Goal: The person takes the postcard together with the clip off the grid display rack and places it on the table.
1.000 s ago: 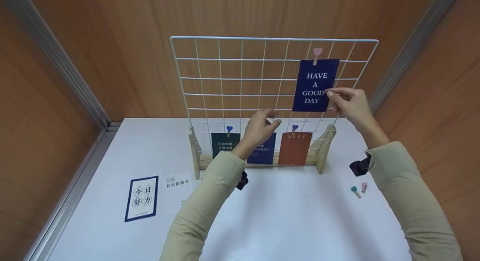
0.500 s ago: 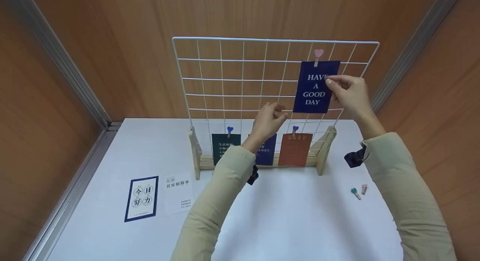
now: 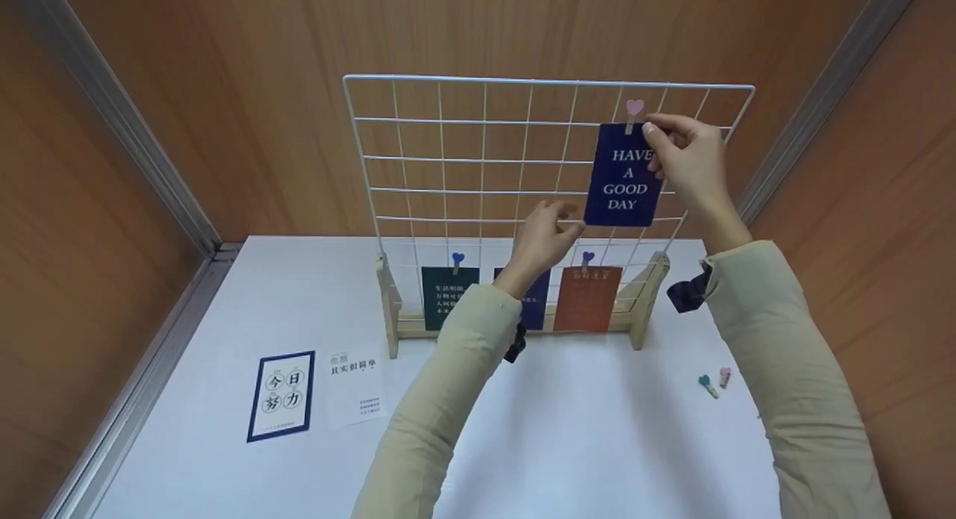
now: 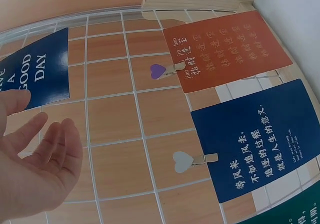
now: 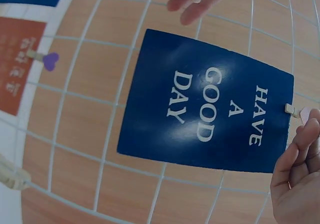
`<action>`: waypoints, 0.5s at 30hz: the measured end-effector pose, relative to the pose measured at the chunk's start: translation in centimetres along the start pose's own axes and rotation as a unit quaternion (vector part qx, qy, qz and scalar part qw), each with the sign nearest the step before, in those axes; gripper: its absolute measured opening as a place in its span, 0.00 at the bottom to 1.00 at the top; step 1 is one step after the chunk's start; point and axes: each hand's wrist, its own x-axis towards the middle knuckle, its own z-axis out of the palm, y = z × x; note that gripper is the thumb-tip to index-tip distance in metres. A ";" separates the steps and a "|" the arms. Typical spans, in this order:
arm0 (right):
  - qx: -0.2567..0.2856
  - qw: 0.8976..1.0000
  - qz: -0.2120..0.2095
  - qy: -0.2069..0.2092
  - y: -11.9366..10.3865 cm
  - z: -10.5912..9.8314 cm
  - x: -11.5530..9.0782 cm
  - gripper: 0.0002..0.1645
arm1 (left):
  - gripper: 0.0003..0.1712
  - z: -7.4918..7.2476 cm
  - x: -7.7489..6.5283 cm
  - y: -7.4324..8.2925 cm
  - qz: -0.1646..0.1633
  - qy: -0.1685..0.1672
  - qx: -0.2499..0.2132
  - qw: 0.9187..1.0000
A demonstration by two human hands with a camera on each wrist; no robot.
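Note:
A navy card (image 3: pixel 624 177) reading HAVE A GOOD DAY hangs from the white wire grid (image 3: pixel 463 159) by a clip with a pink heart (image 3: pixel 635 107). My right hand (image 3: pixel 691 157) is at the card's upper right corner, thumb and forefinger close beside the clip; in the right wrist view its fingertips come near the pink heart. My left hand (image 3: pixel 541 239) is by the card's lower left corner, fingers loosely bent, holding nothing. A green card (image 3: pixel 450 280), a blue card (image 4: pixel 255 139) and an orange card (image 3: pixel 588 299) hang lower down, the blue one partly hidden in the head view.
Wooden feet (image 3: pixel 640 336) support the grid. Two cards lie on the white table at left: a blue-bordered card (image 3: pixel 281 396) and a white card (image 3: pixel 356 384). A green heart clip (image 3: pixel 708 386) and a pink heart clip (image 3: pixel 725 377) lie at right. A wooden wall stands behind.
My right hand has moved up along the navy card's right side to its top corner. My left hand has shifted right and slightly up, towards the card's lower corner.

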 end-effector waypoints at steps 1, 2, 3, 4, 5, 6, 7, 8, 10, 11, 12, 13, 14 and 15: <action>-0.001 1.000 0.004 0.000 -0.2 0.1 0.1 0.18 | 0.21 0.0 0.0 0.1 0.000 -0.003 0.003 1.000; -0.005 1.000 0.007 0.001 -0.4 0.2 0.2 0.18 | 0.21 0.0 0.1 0.1 0.000 -0.006 0.007 1.000; -0.007 1.000 0.011 0.000 -0.5 0.2 0.4 0.19 | 0.22 0.0 0.1 0.2 0.000 -0.008 0.012 1.000; -0.010 1.000 0.015 -0.002 -0.7 0.3 0.5 0.19 | 0.22 0.0 0.2 0.2 -0.001 -0.010 0.016 1.000; -0.012 1.000 0.017 -0.003 -0.8 0.4 0.6 0.20 | 0.22 0.0 0.2 0.3 -0.001 -0.010 0.017 1.000; -0.013 1.000 0.019 -0.005 -0.9 0.5 0.7 0.21 | 0.22 0.1 0.2 0.3 -0.001 -0.011 0.016 1.000; -0.012 1.000 0.020 -0.007 -1.0 0.6 0.8 0.22 | 0.22 0.1 0.3 0.4 -0.002 -0.011 0.017 1.000; -0.009 1.000 0.022 -0.009 -1.0 0.7 0.9 0.22 | 0.22 0.2 0.3 0.5 -0.002 -0.010 0.018 1.000; 0.001 1.000 0.027 -0.013 -1.1 0.8 1.2 0.24 | 0.22 0.3 0.3 0.6 -0.002 -0.009 0.015 1.000; 0.006 0.999 0.030 -0.015 -1.1 0.8 1.3 0.24 | 0.22 0.4 0.4 0.6 -0.002 -0.009 0.014 1.000; 0.015 0.999 0.035 -0.018 -1.2 0.8 1.4 0.24 | 0.22 0.5 0.4 0.6 -0.001 -0.010 0.013 1.000; 0.021 0.999 0.040 -0.021 -1.2 0.9 1.5 0.25 | 0.21 0.6 0.4 0.7 0.000 -0.011 0.012 1.000; 0.028 0.998 0.046 -0.023 -1.2 0.9 1.6 0.25 | 0.21 0.7 0.5 0.7 0.003 -0.011 0.009 1.000; 0.033 0.998 0.050 -0.026 -1.3 0.9 1.7 0.25 | 0.20 0.7 0.6 0.7 0.004 -0.011 0.005 1.000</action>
